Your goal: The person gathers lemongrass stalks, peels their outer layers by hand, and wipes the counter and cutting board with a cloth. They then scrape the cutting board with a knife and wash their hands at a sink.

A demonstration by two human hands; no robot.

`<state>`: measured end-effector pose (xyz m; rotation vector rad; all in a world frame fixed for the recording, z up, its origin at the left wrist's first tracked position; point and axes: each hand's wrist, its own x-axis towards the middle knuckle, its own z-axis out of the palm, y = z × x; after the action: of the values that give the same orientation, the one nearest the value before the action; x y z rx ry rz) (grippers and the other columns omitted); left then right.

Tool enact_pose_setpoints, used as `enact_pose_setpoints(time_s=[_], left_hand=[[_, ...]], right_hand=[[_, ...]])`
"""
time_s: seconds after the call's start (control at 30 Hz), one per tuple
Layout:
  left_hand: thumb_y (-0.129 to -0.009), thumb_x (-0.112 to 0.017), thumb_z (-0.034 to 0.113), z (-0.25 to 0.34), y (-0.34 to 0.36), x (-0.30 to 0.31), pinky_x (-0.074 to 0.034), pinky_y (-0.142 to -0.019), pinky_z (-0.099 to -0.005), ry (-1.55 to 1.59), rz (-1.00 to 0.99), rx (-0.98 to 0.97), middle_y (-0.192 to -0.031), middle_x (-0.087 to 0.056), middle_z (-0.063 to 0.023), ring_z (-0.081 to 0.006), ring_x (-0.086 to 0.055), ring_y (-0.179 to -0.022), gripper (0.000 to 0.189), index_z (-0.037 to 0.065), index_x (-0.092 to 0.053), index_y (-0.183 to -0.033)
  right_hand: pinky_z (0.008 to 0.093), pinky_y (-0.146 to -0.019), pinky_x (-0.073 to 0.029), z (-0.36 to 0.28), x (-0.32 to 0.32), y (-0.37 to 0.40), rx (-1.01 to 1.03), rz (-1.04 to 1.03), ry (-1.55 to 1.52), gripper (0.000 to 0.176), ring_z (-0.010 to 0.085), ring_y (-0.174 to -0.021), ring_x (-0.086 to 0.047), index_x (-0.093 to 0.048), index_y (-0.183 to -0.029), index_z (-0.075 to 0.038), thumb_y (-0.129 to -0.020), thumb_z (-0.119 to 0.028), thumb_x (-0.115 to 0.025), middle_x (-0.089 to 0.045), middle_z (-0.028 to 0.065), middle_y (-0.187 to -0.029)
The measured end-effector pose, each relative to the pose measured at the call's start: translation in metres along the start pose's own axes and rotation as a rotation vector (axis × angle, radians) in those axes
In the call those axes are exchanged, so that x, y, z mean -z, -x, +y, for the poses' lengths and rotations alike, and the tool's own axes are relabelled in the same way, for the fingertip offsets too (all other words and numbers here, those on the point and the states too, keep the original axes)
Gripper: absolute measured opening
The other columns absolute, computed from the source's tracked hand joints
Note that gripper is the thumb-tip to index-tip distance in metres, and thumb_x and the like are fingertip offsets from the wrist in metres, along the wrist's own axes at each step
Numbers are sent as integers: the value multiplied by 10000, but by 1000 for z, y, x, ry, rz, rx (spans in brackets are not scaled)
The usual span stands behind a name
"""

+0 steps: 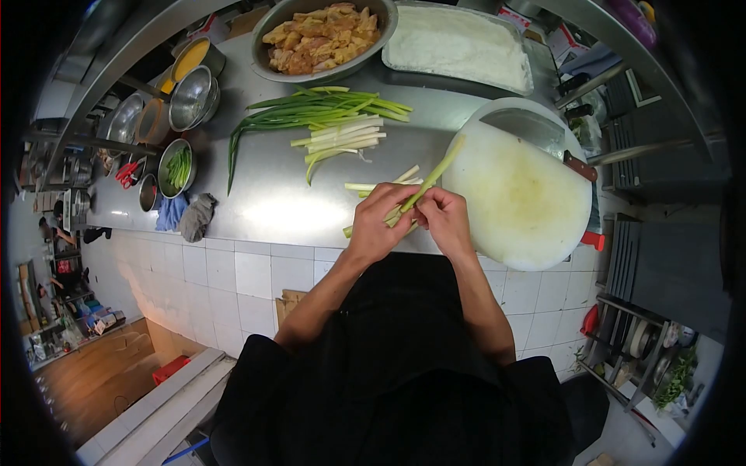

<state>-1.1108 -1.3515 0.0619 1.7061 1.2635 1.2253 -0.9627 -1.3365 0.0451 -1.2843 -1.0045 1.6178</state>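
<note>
A pale green scallion stalk (441, 169) slants up and to the right, its tip over the edge of the round white cutting board (505, 202). My left hand (381, 224) is closed round its lower part. Pinched fingers of my right hand (444, 222) meet the stalk close beside the left; its very end is hidden by the fingers. More short scallion pieces (359, 187) lie on the steel table beneath and beside my left hand. Beyond them are a bunch of white scallion stems (342, 140) and a pile of long scallion greens (311, 113).
A bowl of marinated meat pieces (318, 43) and a tray of white powder (458, 48) stand at the back. A cleaver (528, 128) lies on the board's far side. Metal bowls (194, 97), a bowl of cut greens (177, 167) and a grey cloth (198, 217) are at left.
</note>
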Motion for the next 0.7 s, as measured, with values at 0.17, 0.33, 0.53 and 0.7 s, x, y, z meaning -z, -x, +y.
enact_pose_setpoints(time_s=[0.17,0.33,0.53,0.7], left_hand=[[-787,-606,-37,-30,7,-3,-474,-709,-267,336,73,319,-905,-608,-91,-159,-597,-835,298,7,-628,-1081],[-883,-552,37,-18,1,9,-443,-693,-246,112,-114,295,-907,-597,-65,-110,-552,-800,227,-2,-613,-1099],[-917,-538,130,-26,0,17,-455,-692,-287,-128,-197,217,-807,-637,-108,-158,-554,-717,239,-28,-597,-1087],[-936,-524,157,-39,19,58,-413,-617,-255,72,-131,364,-746,-588,-42,-97,-496,-666,236,-10,-615,-1075]], right_hand=[[240,-527,-433,-4,9,-5,99,38,204,107,72,-554,-526,-630,-775,32,-807,-51,-570,-590,32,-614],[275,-509,-425,-7,10,-7,240,33,401,101,107,-509,-508,-617,-737,23,-781,-60,-581,-579,57,-579],[406,-558,-472,-26,22,-18,732,213,1084,101,302,-610,-578,-572,-647,-32,-702,-116,-576,-586,134,-661],[414,-599,-484,-90,81,-29,746,452,1229,98,341,-656,-596,-610,-716,-35,-736,-115,-558,-614,145,-725]])
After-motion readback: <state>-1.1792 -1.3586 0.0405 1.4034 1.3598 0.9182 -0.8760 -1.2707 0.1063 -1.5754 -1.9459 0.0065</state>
